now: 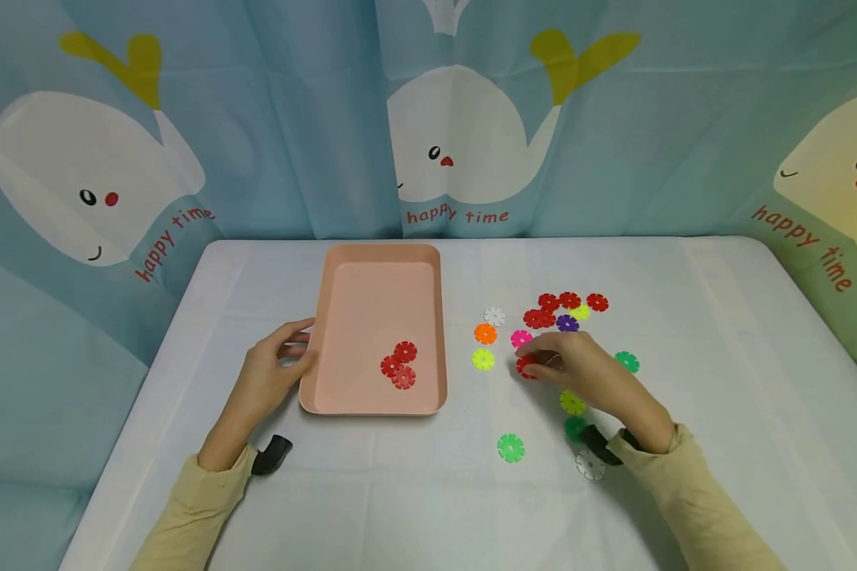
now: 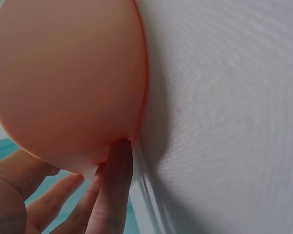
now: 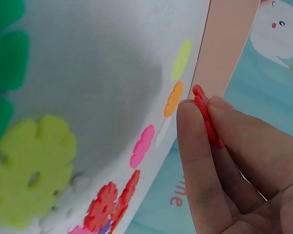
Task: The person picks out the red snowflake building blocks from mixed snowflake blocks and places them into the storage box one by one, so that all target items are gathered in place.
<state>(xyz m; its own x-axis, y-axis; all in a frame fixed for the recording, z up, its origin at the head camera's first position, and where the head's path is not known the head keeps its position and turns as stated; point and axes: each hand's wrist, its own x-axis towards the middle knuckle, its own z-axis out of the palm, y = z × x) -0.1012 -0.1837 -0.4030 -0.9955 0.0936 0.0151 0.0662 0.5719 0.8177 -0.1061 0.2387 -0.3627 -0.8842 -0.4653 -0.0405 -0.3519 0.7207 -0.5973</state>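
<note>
My right hand (image 1: 578, 363) pinches a red snowflake disc (image 3: 208, 117) between thumb and fingers, close over the table. Around that hand lie a pink disc (image 1: 521, 339), a purple disc (image 1: 567, 323) and a yellow-green disc (image 1: 573, 403). At the left side of the pink tray (image 1: 378, 251), my left hand (image 1: 270, 366) holds the rim with its thumb and fingers. One fingertip (image 2: 120, 148) presses on the tray's wall in the left wrist view. Inside the tray, several red discs (image 1: 404, 352) sit in an overlapping cluster.
Several more red discs (image 1: 570, 300) lie grouped behind my right hand. An orange disc (image 1: 485, 334), a white disc (image 1: 494, 316) and a yellow disc (image 1: 482, 359) form a row right of the tray. Nearer the front is a green disc (image 1: 510, 448). A whale-print curtain (image 1: 314, 119) hangs behind the table.
</note>
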